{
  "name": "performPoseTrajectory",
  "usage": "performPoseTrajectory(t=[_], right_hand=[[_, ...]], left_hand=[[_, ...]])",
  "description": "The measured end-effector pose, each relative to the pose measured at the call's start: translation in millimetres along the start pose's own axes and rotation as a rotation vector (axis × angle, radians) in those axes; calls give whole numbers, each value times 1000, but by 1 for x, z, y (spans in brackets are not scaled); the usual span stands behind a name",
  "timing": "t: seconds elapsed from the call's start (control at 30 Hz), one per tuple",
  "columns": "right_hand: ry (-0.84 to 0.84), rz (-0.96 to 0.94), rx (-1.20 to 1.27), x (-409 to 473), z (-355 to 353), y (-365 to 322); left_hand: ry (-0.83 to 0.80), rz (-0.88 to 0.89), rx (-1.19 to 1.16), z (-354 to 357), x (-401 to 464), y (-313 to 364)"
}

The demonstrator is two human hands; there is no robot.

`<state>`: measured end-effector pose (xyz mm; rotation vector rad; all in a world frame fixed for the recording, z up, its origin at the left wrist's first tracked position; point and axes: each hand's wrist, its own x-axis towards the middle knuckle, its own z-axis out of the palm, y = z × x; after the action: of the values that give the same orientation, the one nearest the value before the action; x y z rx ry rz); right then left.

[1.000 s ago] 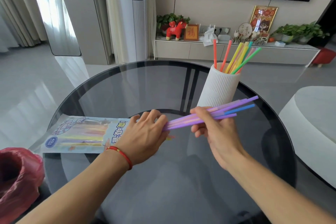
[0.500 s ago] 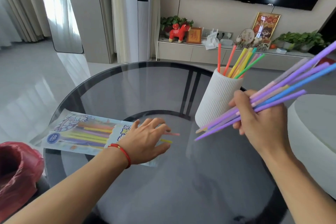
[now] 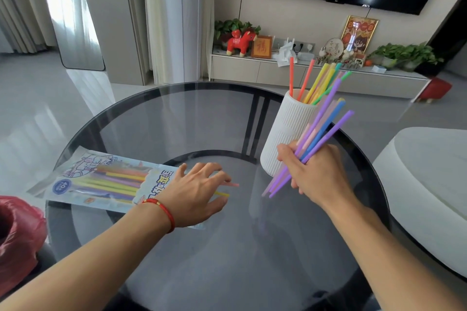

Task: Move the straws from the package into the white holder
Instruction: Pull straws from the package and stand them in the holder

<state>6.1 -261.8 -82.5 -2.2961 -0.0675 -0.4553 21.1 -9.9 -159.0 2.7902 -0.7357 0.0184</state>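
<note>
My right hand (image 3: 312, 171) grips a bundle of purple, blue and pink straws (image 3: 326, 124), tilted up to the right, right beside the ribbed white holder (image 3: 285, 131). Several orange, yellow and green straws (image 3: 317, 81) stand in the holder. My left hand (image 3: 194, 192), with a red bracelet, rests fingers apart on the open end of the clear straw package (image 3: 101, 179), which lies flat at the table's left. Two straw tips (image 3: 227, 189), pink and yellow, poke out from under its fingers.
The round dark glass table (image 3: 202, 121) holds everything. A red plastic bag (image 3: 17, 235) sits at the lower left edge. A white sofa (image 3: 424, 184) stands close on the right. A TV cabinet with ornaments runs along the back wall.
My right hand pulled the bundle out of the package, swung it up to the right, then brought it back beside the holder at a steeper tilt. My left hand let go and lies flat.
</note>
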Motion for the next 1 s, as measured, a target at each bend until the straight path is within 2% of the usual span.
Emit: performPoseTrajectory(t=[0.13,0.27,0.37,0.5,0.63,0.7,0.8,1.0], right_hand=[[24,-54,-57,-1,2,2],[-98,14,-113,0,14,11],[-71,42,-79,3,15,16],[-169,127,-48,-2,19,22],[-158,151,-14,-4,15,25],[-116,158,48,-6,9,24],[-33,155,272,-8,-2,18],[308,83,590,27,-47,-11]], left_hand=[[6,-4,-5,2,0,0],[1,-4,-6,1,-1,0],[0,-4,4,1,0,0],[-18,-4,13,6,-1,6],[-41,3,14,13,0,16],[-29,26,-18,13,1,22],[1,76,-67,11,2,26],[107,74,-125,-1,4,28]])
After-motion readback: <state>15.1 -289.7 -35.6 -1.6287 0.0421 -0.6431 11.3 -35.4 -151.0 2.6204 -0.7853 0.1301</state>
